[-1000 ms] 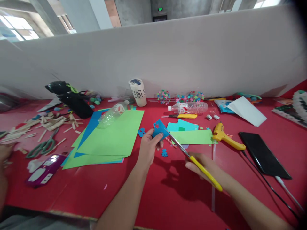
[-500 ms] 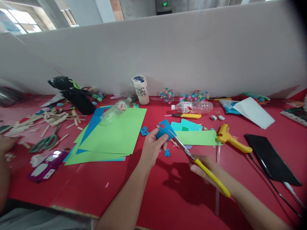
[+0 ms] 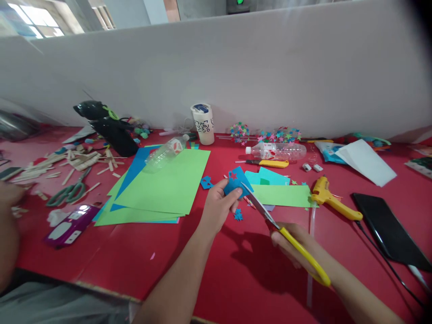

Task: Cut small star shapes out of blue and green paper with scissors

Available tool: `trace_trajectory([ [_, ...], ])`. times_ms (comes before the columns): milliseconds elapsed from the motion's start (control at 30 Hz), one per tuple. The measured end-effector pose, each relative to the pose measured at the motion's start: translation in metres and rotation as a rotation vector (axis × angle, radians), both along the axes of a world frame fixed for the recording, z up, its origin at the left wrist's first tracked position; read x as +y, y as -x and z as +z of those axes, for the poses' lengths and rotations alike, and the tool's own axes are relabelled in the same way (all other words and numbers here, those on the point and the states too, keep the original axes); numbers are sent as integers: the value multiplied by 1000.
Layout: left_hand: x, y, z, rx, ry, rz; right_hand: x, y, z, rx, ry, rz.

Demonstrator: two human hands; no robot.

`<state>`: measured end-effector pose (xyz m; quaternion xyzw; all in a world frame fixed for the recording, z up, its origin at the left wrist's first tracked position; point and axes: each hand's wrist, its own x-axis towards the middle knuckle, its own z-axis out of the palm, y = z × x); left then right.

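Note:
Between its thumb and fingers, my left hand (image 3: 221, 202) pinches a small piece of blue paper (image 3: 241, 178) that has a star-shaped hole. My right hand (image 3: 292, 243) grips yellow-handled scissors (image 3: 265, 211), whose blades point up and left onto the paper's right edge. How far the blades are apart is hard to make out. Under the paper lie small blue cut stars (image 3: 238, 215) on the red table. Just left of the paper is a blue paper scrap (image 3: 206, 182), and behind the scissors a light green strip (image 3: 281, 195) lies flat.
Green and blue sheets (image 3: 165, 184) lie at left under a plastic bottle (image 3: 165, 154). A yellow glue gun (image 3: 334, 200), its cord and a black phone (image 3: 388, 229) lie right. Behind are a utility knife (image 3: 270, 163) and a cup (image 3: 203, 126). Another person's arm (image 3: 8, 234) rests far left.
The whole view has shifted slightly, so things appear a little further right. Both hands keep their holds on the blue paper and scissors, with little other movement.

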<state>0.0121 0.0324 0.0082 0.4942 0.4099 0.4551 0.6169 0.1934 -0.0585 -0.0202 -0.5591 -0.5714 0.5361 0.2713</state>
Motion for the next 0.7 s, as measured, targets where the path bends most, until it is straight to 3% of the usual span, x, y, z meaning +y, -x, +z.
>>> trace_trajectory([
  [700, 1, 1, 0, -39, 32, -11, 0, 1, 1, -18, 37, -13],
])
